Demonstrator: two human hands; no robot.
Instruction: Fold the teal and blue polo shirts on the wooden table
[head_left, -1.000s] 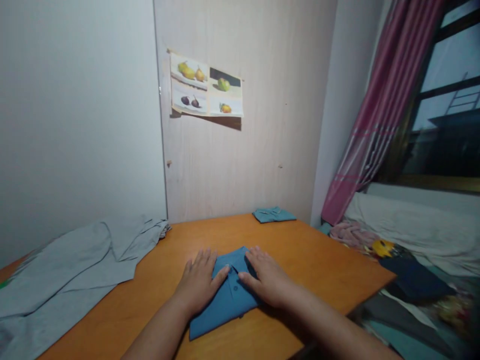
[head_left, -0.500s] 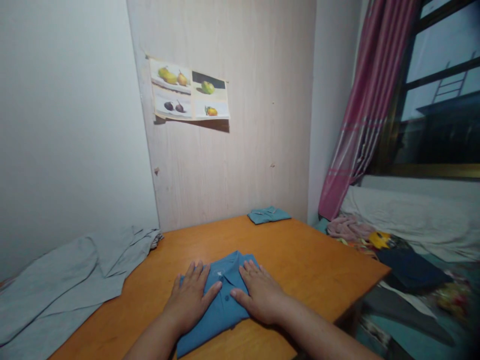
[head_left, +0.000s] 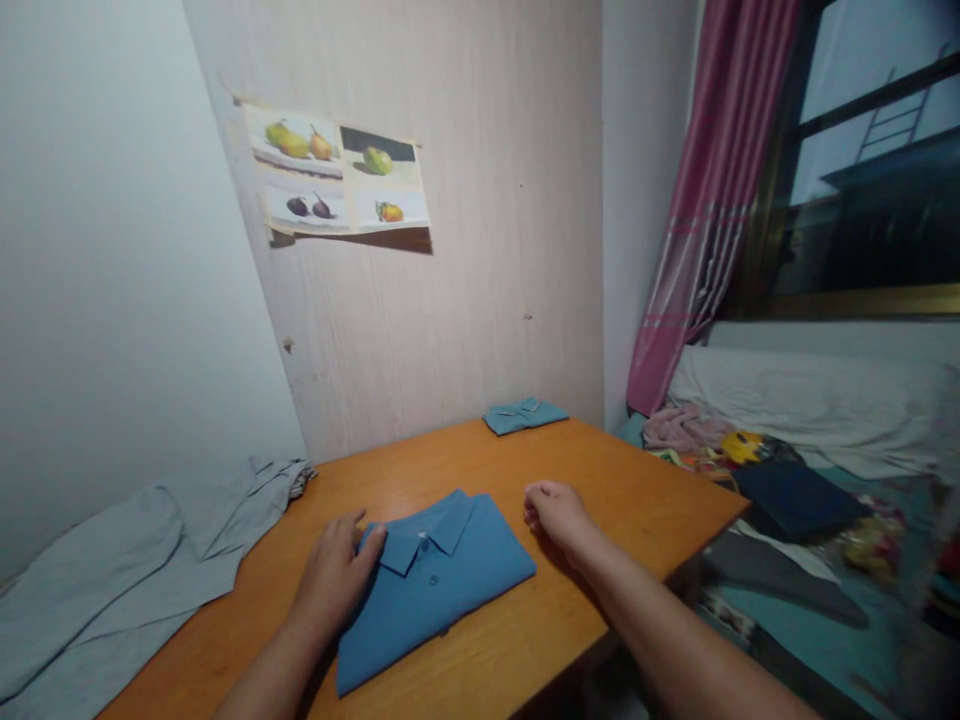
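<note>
A folded blue polo shirt (head_left: 439,580) lies collar up on the orange wooden table (head_left: 585,480). My left hand (head_left: 334,570) rests on the shirt's left edge beside the collar, fingers curled over the cloth and thumb on top. My right hand (head_left: 555,510) sits on the bare table just right of the shirt, off the cloth, with its fingers curled in loosely and nothing in them.
A second folded blue shirt (head_left: 523,414) lies at the table's far edge by the wall. Loose grey garments (head_left: 127,570) cover the table's left end. Right of the table is a bed (head_left: 810,400) with scattered clothes, a pink curtain (head_left: 712,200) and a window.
Both hands lay flat on the shirt's middle before. They have slid apart: the left to the shirt's left edge, the right off onto the table. The view has turned right.
</note>
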